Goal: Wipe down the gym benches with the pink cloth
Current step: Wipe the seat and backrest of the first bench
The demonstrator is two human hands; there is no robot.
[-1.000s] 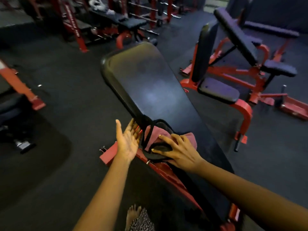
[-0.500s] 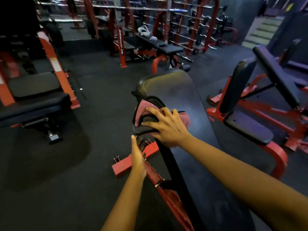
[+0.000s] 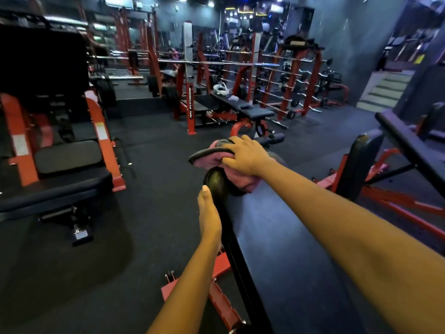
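The right hand (image 3: 243, 156) sits at the far, raised end of the bench (image 3: 277, 237), palm down, fingers bent over the bunched pink cloth (image 3: 212, 157) and holding it against the pad. The cloth lies under and just ahead of this hand. One fold sticks out to its left, past the bench's rounded corner, and another hangs toward the wrist. The arm reaches out nearly straight, which suggests that the stroke is at the top of the pad. There the cloth has to wrap the end rather than lie flat.

The left hand (image 3: 209, 213) is nearer the body, beside and below the right. Its fingers are straight and together, and it holds nothing. It lies along the bench's left edge just under the corner and seems to touch it, probably to steady the pad against the push of the wiping.

The long dark pad beneath the right forearm looks dull and even. Whether it is already clean cannot be told.

Another bench (image 3: 60, 184) stands well to the left of the hands, and one more (image 3: 361, 160) stands to the right. Both are untouched.
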